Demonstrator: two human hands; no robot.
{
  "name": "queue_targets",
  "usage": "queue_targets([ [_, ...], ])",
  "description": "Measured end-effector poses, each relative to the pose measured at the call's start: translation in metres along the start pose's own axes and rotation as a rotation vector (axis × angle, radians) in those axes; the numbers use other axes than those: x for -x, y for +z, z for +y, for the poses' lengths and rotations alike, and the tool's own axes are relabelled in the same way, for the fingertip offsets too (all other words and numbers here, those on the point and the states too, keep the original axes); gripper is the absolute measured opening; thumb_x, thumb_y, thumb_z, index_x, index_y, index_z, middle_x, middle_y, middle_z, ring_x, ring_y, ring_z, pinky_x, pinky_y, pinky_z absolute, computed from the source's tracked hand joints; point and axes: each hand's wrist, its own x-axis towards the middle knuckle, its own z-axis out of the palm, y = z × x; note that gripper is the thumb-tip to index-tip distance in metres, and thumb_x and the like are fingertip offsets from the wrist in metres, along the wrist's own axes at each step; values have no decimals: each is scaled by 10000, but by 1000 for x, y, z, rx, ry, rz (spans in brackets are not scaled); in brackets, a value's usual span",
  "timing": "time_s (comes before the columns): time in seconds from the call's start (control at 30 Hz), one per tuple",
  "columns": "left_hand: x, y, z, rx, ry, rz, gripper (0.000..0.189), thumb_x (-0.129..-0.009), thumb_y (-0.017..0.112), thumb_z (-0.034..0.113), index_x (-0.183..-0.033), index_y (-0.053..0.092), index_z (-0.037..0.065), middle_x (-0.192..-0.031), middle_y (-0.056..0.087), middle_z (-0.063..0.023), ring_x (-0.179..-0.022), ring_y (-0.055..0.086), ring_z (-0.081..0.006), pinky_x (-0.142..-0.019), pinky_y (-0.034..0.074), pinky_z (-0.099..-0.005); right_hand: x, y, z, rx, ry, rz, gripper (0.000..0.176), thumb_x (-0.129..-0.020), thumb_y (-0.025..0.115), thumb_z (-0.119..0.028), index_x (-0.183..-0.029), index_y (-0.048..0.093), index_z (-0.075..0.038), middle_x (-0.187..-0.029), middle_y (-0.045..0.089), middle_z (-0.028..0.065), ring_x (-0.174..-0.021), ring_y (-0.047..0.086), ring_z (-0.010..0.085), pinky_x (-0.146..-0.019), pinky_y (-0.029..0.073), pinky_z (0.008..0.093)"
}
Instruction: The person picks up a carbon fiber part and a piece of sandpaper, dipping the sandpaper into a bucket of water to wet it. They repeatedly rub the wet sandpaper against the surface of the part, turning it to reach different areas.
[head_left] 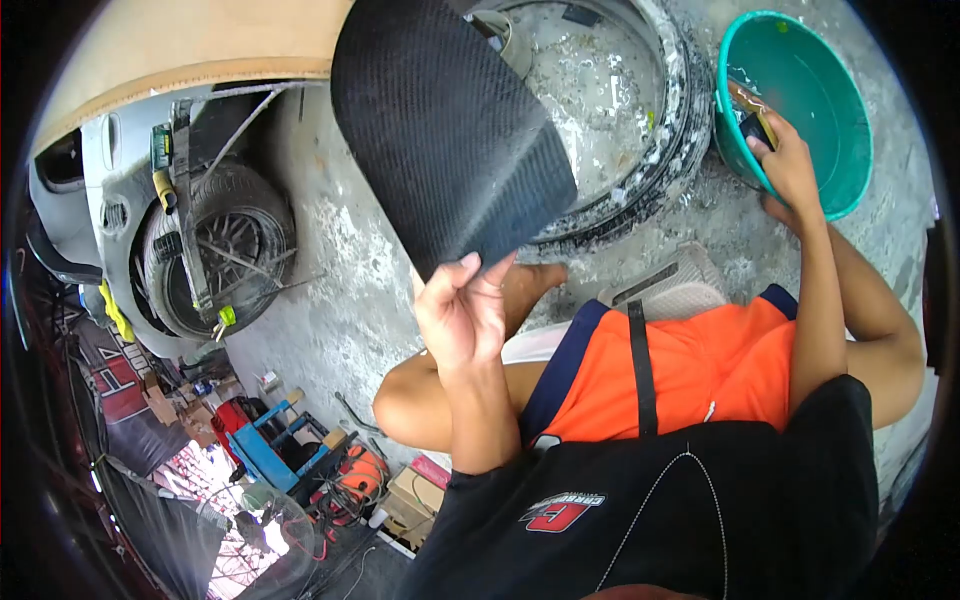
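Note:
My left hand (pixel 463 310) grips the lower edge of a black carbon fibre panel (pixel 450 130), thumb on its face. The panel is tilted up, with a woven pattern, a rounded far end and a glossy bend near my hand. Over the near rim of a green basin (pixel 845 110), my right hand (pixel 788 160) is closed round a small black-and-yellow block (pixel 757 130). Water shows in the basin, and something brownish lies by the block, too small to make out. Behind the panel, a tyre (pixel 690 110) lies flat on the floor, partly covered by it.
A car wheel (pixel 215 250) and grey bodywork stand at the left, beside a metal stand (pixel 190 200). A tan surface (pixel 200 50) reaches in at the upper left. Lower left are a blue tool frame (pixel 265 455), an orange machine (pixel 360 475), boxes (pixel 415 500) and a fan (pixel 265 530).

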Motion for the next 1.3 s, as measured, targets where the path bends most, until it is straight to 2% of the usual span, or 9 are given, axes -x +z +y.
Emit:
queue_targets([
  [0.03,2,3,5,-6,-10,-27,715,-807,509,-147,-1498,405,6,-1411,544,-195,-1236,610,-365,-1072,546,-446,2,-8,-12,-39,128,-86,477,-903,741,-129,-1351,619,-19,-1271,682,242,-1198,656,370,-1028,480,413],
  [0.17,-1,17,4,-180,266,-9,773,-767,536,-247,-1490,436,8,-1418,560,-156,-1302,558,-261,-1114,438,-383,2,-12,-17,-160,141,-122,473,-885,747,-153,-1320,634,-7,-1283,663,261,-1201,637,414,-1027,477,439],
  [0.3,-7,8,6,-276,383,-84,697,-802,640,-229,-1442,490,3,-1385,597,-155,-1311,556,-273,-1140,425,-418,2,-12,-17,-155,161,-144,450,-879,749,-144,-1297,648,-9,-1217,689,255,-1172,645,413,-1016,481,451],
  [0.57,-12,-6,10,-421,458,-106,727,-808,598,-247,-1479,447,-10,-1581,422,-231,-1424,465,-318,-1201,374,-475,4,-5,-9,-115,136,-106,478,-885,756,-169,-1310,628,7,-1269,671,246,-1203,628,411,-1027,486,458],
  [0.87,-13,-9,11,-451,494,-170,712,-833,586,-241,-1486,434,-2,-1624,338,-261,-1460,423,-341,-1202,372,-490,6,-4,-11,-119,122,-105,478,-896,744,-176,-1323,621,1,-1295,653,246,-1233,599,424,-1042,473,476],
  [0.9,-13,-10,11,-451,495,-173,712,-833,586,-241,-1486,434,-2,-1624,338,-261,-1460,423,-341,-1202,372,-490,9,-11,-22,-106,149,-72,466,-884,760,-156,-1304,631,-1,-1261,674,240,-1201,628,405,-1036,476,436],
  [1.07,-12,-10,12,-464,507,-179,694,-833,609,-227,-1469,447,0,-1632,311,-274,-1470,408,-348,-1202,375,-494,7,-8,-17,-105,122,-83,469,-884,759,-157,-1308,630,-1,-1250,678,240,-1191,630,412,-1034,478,440],
  [1.27,-8,-16,12,-538,536,-152,691,-811,505,-228,-1462,456,-1,-1618,374,-246,-1446,457,-327,-1144,430,-455,3,-17,-24,-139,163,-186,425,-895,743,-167,-1270,637,0,-1207,681,253,-1161,633,424,-997,489,475],
  [1.3,-5,-4,9,-603,590,-115,661,-794,470,-199,-1426,514,-12,-1558,473,-236,-1401,513,-322,-1122,438,-441,4,-17,-22,-145,150,-182,411,-897,733,-167,-1257,637,8,-1197,680,262,-1163,628,432,-982,492,500],
])
